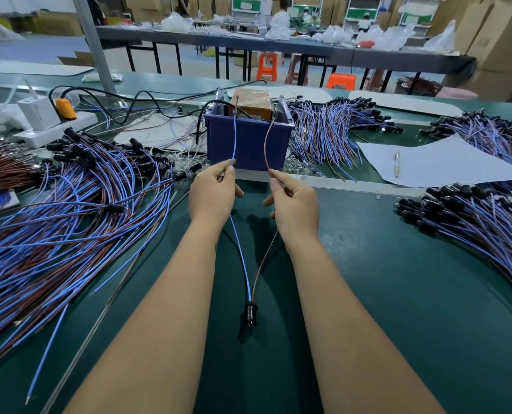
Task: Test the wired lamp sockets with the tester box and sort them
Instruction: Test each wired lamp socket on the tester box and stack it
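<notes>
Head view: the left hand (211, 195) pinches the blue wire (234, 138) and the right hand (293, 201) pinches the brown wire (266, 144), tips raised toward the tester box (248, 135) at 12 o'clock, socket (250, 313) hanging at 6 o'clock; testing is in hand, and next each tip likely needs touching to a contact.

2 hands: left (212, 195), right (294, 204). 1 held socket (250, 314) with 2 wires: 1 blue (234, 138), 1 brown (267, 144). 1 blue bin (248, 144). 1 paper sheet (434, 162), 1 pen (396, 164). 1 power strip (54, 127). 3 orange stools (340, 80). Socket piles: 5, sockets too many to count.
</notes>
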Demonstrator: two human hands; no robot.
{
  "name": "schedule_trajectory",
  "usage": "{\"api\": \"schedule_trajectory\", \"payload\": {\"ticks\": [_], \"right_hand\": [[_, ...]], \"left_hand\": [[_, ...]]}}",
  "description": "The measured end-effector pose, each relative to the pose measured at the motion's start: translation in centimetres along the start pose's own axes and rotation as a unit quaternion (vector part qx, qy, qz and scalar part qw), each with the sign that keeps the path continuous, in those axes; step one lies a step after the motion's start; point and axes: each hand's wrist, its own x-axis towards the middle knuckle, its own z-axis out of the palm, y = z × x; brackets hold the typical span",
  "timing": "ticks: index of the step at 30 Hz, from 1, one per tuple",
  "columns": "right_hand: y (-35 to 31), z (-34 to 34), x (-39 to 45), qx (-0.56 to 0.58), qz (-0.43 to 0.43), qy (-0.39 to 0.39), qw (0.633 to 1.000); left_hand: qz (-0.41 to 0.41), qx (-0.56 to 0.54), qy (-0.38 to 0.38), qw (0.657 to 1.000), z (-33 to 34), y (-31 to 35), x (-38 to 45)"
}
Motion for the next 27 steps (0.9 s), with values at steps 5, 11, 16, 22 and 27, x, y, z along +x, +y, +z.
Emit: {"api": "schedule_trajectory", "payload": {"ticks": [5,11,16,22,27], "right_hand": [[0.1,0.0,0.0,0.004,0.007,-0.004,1.0],[0.0,0.0,0.0,0.004,0.005,-0.005,1.0],[-0.3,-0.5,0.5,0.06,-0.008,0.109,0.992],[-0.4,-1.1,0.8,0.172,0.085,0.11,0.975],[-0.7,-0.8,1.1,0.212,0.076,0.109,0.968]], "left_hand": [[0.007,0.002,-0.001,1.0,0.0,-0.2,0.1],[0.009,-0.001,-0.013,1.0,0.1,-0.3,0.2],[-0.013,-0.017,0.006,1.0,-0.1,-0.4,-0.1],[-0.053,-0.076,0.022,0.995,-0.6,-0.2,-0.3],[-0.038,-0.133,0.038,0.99,-0.5,0.3,-0.3]]}}
